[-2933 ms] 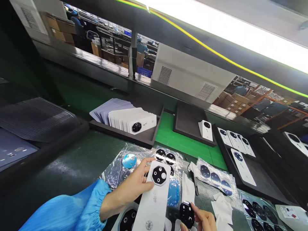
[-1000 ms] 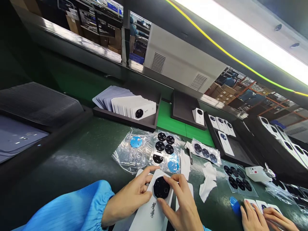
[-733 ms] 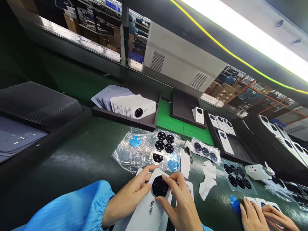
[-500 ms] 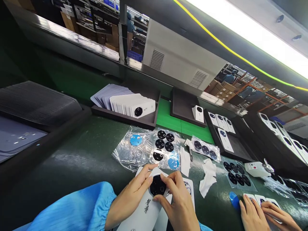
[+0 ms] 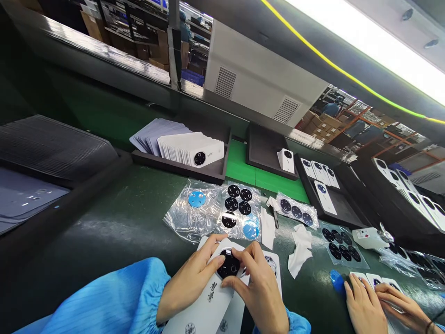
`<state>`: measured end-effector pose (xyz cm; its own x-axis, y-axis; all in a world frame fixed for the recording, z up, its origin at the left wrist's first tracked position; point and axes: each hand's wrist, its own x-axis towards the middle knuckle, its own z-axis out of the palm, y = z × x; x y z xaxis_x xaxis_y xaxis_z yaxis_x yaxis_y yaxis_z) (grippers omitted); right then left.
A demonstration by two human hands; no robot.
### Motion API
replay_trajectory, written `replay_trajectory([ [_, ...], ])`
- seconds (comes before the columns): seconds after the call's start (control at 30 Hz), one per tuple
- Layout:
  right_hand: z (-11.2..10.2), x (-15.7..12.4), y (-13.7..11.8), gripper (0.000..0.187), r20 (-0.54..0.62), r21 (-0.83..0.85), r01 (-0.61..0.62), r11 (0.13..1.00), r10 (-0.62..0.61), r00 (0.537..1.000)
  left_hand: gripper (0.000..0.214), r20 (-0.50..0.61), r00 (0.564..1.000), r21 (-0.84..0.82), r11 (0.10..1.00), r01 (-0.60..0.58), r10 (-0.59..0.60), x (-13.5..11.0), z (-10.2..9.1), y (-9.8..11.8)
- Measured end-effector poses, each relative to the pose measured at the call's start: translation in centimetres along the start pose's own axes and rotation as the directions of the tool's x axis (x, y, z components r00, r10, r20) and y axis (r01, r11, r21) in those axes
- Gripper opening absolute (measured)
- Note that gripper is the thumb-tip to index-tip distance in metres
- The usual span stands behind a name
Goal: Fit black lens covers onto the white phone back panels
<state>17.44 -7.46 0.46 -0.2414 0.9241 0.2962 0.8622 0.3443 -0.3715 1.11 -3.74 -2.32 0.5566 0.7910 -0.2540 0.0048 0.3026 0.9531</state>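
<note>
We hold a white phone back (image 5: 205, 306) low over the table, close to our body. Our left hand (image 5: 190, 283) curls around its side, with the thumb and fingers closed on it. This seems to keep it steady so that it does not slip. Our right hand (image 5: 259, 294) is narrow, and its fingertips pinch a black lens piece (image 5: 228, 264) at the top of the phone back. The fingers hide part of that piece, so we cannot tell if it sits all the way down.

A white card (image 5: 271, 268) lies just behind our right hand. Clear bags lie close by, likely so that we can reach them fast. One bag (image 5: 236, 232) holds black lens pieces, and the bag beside it (image 5: 181, 218) holds a blue disc (image 5: 196, 198). A white cloth (image 5: 299, 254) lies to the right of them. Farther off, many white cards stand on edge in a dark tray (image 5: 181, 169), maybe so that each one is easy to pull out. At the right, another person's hands (image 5: 378, 299) press on white cards near a blue tool (image 5: 337, 281).
</note>
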Motion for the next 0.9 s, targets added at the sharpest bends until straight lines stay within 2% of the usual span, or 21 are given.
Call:
replay_trajectory([
  [0.23, 0.0, 0.3, 0.2, 0.037, -0.004, 0.056, -0.004, 0.998, 0.004, 1.000, 0.043, 0.001, 1.000, 0.012, 1.000, 0.000, 0.000, 0.1, -0.3, 0.1],
  [0.4, -0.4, 0.5, 0.7, 0.040, 0.002, 0.135, -0.013, 0.991, 0.013, 1.000, 0.047, 0.024, 1.000, -0.050, 0.999, 0.008, -0.007, 0.2, -0.3, 0.4],
  [0.5, -0.4, 0.3, 1.0, 0.033, -0.049, 0.235, -0.079, 0.969, 0.093, 0.994, 0.048, 0.033, 0.999, -0.086, 0.996, 0.005, -0.002, 0.2, -0.3, 0.5],
  [0.57, -0.1, -0.2, 1.2, 0.028, -0.096, 0.305, -0.175, 0.936, 0.213, 0.972, 0.049, 0.034, 0.999, -0.121, 0.993, -0.007, 0.011, 0.3, -0.3, 0.6],
  [0.63, 0.4, -0.9, 1.3, 0.029, -0.073, 0.414, -0.294, 0.862, 0.353, 0.933, 0.051, 0.042, 0.999, -0.171, 0.985, -0.018, 0.026, 0.4, -0.3, 0.6],
  [0.67, 0.6, -1.3, 1.3, 0.033, -0.028, 0.493, -0.356, 0.794, 0.424, 0.905, 0.052, 0.043, 0.999, -0.187, 0.982, -0.018, 0.027, 0.4, -0.4, 0.5],
  [0.73, 1.1, -1.9, 1.1, 0.042, 0.123, 0.661, -0.454, 0.597, 0.511, 0.851, 0.055, 0.042, 0.999, -0.185, 0.983, -0.010, 0.018, 0.4, -0.4, 0.4],
  [0.8, 1.4, -2.2, 0.6, 0.047, 0.257, 0.779, -0.492, 0.388, 0.518, 0.816, 0.057, 0.042, 0.999, -0.159, 0.987, 0.005, 0.002, 0.4, -0.4, 0.3],
  [0.83, 1.5, -2.2, 0.4, 0.048, 0.298, 0.811, -0.495, 0.313, 0.507, 0.809, 0.059, 0.043, 0.999, -0.148, 0.989, 0.011, -0.005, 0.4, -0.4, 0.2],
  [0.9, 1.8, -2.1, 0.1, 0.050, 0.326, 0.841, -0.488, 0.233, 0.501, 0.802, 0.060, 0.033, 0.999, -0.126, 0.992, 0.014, -0.010, 0.4, -0.4, -0.1],
])
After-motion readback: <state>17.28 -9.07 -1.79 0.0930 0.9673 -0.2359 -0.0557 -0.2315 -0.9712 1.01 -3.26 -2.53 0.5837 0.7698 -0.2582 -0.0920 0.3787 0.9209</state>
